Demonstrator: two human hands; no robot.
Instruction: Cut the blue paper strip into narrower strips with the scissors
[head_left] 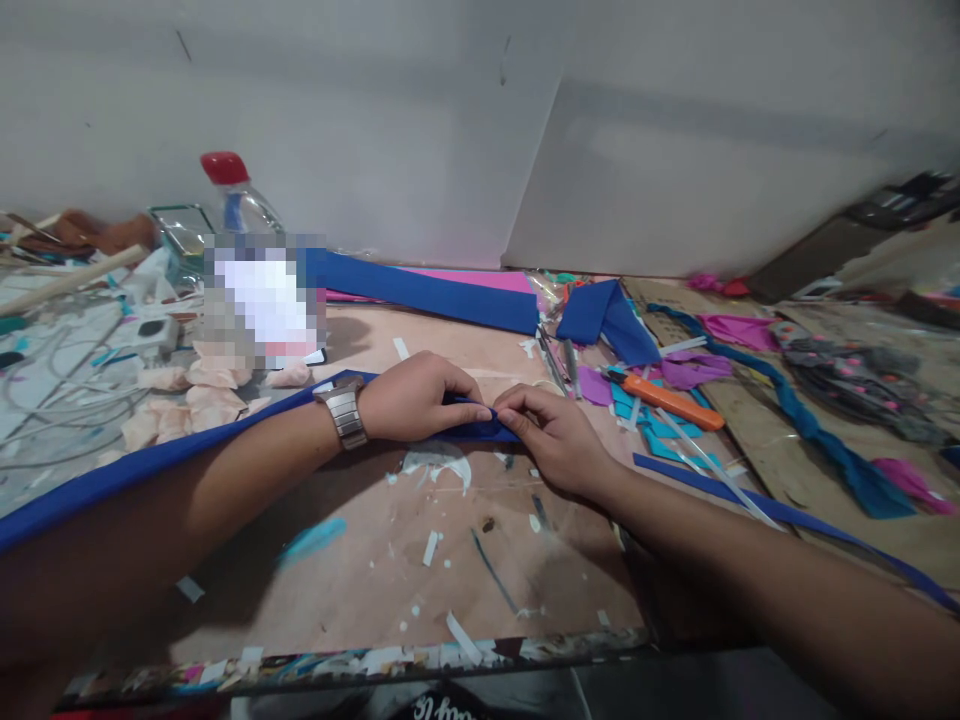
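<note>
A long strip of blue fabric (150, 462) runs from the left edge, along my left forearm, to both hands above the board. My left hand (416, 397), with a metal watch (345, 412) on its wrist, pinches the strip with thumb and fingers. Close against it, my right hand (559, 435) pinches the same fabric, the fingertips almost touching. Between them the cloth looks folded; part of it is hidden by the fingers. Farther back lies a wide flat blue strip (435, 295), with a folded blue piece (600, 315) to its right.
An orange utility knife (671, 400) lies among colored scraps on the right, near scissors (559, 362). A narrow blue strip (787, 513) passes by my right forearm. Left are a blurred-out phone-like object (262, 300), a red-capped bottle (225, 170), peach fabric pieces (214, 405) and a white charger (155, 338).
</note>
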